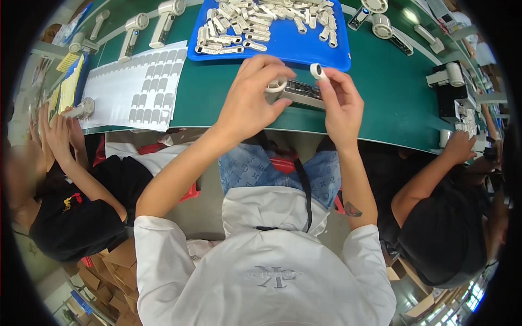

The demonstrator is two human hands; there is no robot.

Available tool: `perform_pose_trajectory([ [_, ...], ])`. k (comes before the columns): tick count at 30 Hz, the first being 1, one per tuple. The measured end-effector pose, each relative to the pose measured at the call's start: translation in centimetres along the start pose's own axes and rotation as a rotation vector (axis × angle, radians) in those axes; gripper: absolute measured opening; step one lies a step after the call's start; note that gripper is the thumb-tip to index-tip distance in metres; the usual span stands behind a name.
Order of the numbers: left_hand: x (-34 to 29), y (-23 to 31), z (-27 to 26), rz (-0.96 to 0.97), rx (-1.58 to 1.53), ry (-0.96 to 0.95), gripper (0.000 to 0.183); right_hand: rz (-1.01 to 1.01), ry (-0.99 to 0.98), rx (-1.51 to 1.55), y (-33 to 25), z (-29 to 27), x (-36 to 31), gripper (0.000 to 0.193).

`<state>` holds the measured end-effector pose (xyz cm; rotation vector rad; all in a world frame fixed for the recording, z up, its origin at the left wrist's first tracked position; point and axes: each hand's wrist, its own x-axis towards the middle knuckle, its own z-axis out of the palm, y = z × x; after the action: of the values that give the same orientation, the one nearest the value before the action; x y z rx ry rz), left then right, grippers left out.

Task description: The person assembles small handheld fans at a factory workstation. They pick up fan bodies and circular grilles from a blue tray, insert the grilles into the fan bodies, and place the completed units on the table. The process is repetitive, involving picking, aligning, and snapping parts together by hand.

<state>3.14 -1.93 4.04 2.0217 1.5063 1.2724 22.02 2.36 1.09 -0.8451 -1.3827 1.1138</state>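
My left hand (249, 100) is curled round the round head of a handheld fan (305, 93), just above the front edge of the green table. The fan's handle points to the right, and its long side shows a dark inner part. Between thumb and fingers, my right hand (345, 106) pinches a small white plastic piece (315, 70) with a dark round opening at its end. That piece is held up over the far end of the handle. Beyond both hands stands a blue tray (266, 57) heaped with similar white plastic pieces (239, 26).
On the left lies a white sheet with grey stickers (157, 81). Other handheld fans (130, 35) stand along the back left, more (382, 26) at the back right. A black device (450, 95) is at the right. Co-workers' hands (57, 130) work at both sides.
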Motion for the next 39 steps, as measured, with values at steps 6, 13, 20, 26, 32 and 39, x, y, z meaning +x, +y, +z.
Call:
perform_pose_trajectory([
  [6, -0.3, -0.5, -0.3, 0.083, 0.072, -0.104, 0.046, -0.141, -0.168, -0.352, -1.6, -1.2, -1.0, 0.019],
  [13, 1.5, -1.9, -0.5, 0.099, 0.047, -0.239, 0.042, -0.301, -0.290, -0.685, -2.2, -0.5, -0.5, 0.023],
  [20, 1.2, -2.8, 0.0, 0.138, -0.016, -0.205, 0.038, -0.259, -0.300, -0.708, -3.0, 0.4, -0.3, 0.021],
  [26, 0.8, -2.9, 0.3, 0.178, -0.025, -0.203, 0.036, -0.357, -0.299, -0.908, -3.8, 0.6, -0.7, 0.018],
  [32, 1.3, -3.5, 0.2, 0.267, 0.080, -0.228, 0.035, -0.369, -0.411, -1.191, -4.8, 1.4, 0.2, 0.011],
  [39, -1.4, -1.6, 0.7, 0.295, 0.162, -0.065, 0.036, -0.035, -0.553, -0.634, -3.7, -2.0, 1.3, 0.027],
])
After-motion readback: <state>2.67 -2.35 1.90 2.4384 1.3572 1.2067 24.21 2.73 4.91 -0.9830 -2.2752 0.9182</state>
